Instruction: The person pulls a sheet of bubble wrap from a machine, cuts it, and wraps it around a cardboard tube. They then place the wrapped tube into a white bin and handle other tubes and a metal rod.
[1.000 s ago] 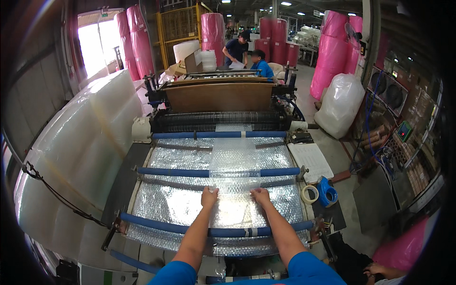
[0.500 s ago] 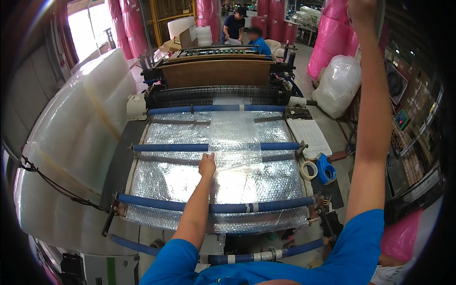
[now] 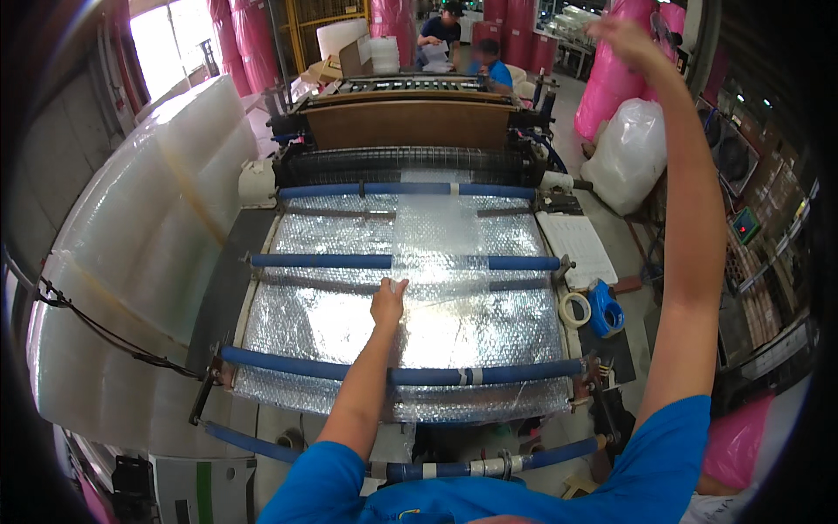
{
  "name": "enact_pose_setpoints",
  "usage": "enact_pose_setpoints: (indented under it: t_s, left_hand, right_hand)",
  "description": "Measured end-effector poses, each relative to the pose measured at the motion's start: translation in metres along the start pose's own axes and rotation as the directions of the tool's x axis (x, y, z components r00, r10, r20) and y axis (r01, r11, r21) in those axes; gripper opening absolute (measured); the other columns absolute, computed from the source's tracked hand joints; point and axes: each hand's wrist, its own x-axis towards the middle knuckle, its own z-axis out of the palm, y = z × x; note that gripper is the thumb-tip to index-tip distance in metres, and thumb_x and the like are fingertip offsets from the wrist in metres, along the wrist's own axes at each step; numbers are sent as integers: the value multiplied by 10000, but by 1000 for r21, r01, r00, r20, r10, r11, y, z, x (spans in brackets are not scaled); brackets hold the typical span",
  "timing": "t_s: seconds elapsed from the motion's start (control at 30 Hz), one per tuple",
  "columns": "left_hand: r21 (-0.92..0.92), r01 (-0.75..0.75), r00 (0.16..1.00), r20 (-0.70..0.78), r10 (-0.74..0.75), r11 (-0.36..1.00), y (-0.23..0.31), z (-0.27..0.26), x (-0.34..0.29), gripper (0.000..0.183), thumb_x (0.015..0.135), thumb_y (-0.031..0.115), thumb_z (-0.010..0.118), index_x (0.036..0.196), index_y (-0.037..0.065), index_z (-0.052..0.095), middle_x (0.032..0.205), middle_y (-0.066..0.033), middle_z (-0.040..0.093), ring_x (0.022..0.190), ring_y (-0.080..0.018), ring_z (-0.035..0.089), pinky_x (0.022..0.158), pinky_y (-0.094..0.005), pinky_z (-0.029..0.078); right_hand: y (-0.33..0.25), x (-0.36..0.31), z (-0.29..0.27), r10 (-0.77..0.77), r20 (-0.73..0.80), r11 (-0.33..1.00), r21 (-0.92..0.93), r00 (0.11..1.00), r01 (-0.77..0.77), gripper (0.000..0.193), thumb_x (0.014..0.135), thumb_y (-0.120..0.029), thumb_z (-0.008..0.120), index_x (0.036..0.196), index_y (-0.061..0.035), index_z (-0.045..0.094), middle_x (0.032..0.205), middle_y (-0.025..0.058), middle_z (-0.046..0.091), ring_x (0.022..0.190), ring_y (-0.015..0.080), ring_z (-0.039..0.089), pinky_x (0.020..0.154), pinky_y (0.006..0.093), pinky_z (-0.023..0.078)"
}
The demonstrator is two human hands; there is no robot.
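A strip of clear bubble wrap (image 3: 436, 229) runs lengthwise over the silvery bubble sheet (image 3: 301, 323), passing across the blue rollers of a machine. At the left edge of this strip, just below the middle blue roller (image 3: 323, 261), my left hand (image 3: 387, 303) is closed in a pinch on the bubble wrap. High at the upper right, my right hand (image 3: 630, 42) is raised in the air, its fingers stretched out toward the left and holding nothing. Pink wrapped rolls stand behind it.
A masking tape roll (image 3: 573, 310), a blue tape dispenser (image 3: 607, 308) and a paper sheet (image 3: 576, 247) lie right of the machine. Large bubble wrap rolls (image 3: 131, 262) line the left. Two people are beyond the machine, one holding paper. A white plastic bag (image 3: 624, 157) stands at right.
My raised right arm has swung left and its hand shows with fingers extended. My left hand stays at the strip's edge. The view has shifted slightly.
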Motion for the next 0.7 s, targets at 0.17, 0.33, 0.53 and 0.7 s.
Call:
enact_pose_setpoints:
  t_s: [0.17, 0.33, 0.53, 0.7]
  left_hand:
    - [17, 14, 999, 46, -15, 1000, 6, 5, 1, 498, 752, 495, 425, 976, 51, 450, 779, -218, 560, 756, -372, 536, 642, -427, 414]
    - [-15, 1, 998, 64, 0, 1000, 12, 10, 0, 514, 759, 495, 411, 1017, 51, 443, 811, -223, 558, 777, -365, 534, 663, -424, 408]
    - [-24, 47, 998, 38, -46, 999, 4, 5, -2, 540, 760, 505, 403, 1048, 50, 453, 845, -217, 558, 813, -349, 534, 685, -399, 414]
    - [-1, 52, 998, 25, -52, 999, 9, 4, -6, 547, 757, 513, 400, 1043, 50, 455, 848, -215, 558, 808, -350, 534, 679, -406, 412]
  right_hand:
    - [59, -34, 121, 313, 230, 948, -143, 922, -286, 363, 719, -379, 555, 693, -21, 608, 525, 54, 532, 413, 145, 476, 380, 272, 389]
    - [144, -133, 301, 423, 443, 900, -307, 791, -310, 611, 610, -584, 549, 782, 0, 599, 834, 157, 592, 772, 250, 578, 700, 373, 434]
    - [105, -213, 376, 614, 471, 650, 153, 633, -744, 660, 616, -599, 517, 811, 29, 583, 877, 192, 571, 860, 297, 545, 734, 375, 415]
    - [101, -233, 423, 708, 331, 579, 234, 624, -781, 625, 625, -571, 529, 825, 19, 568, 908, 215, 550, 876, 319, 527, 760, 368, 399]
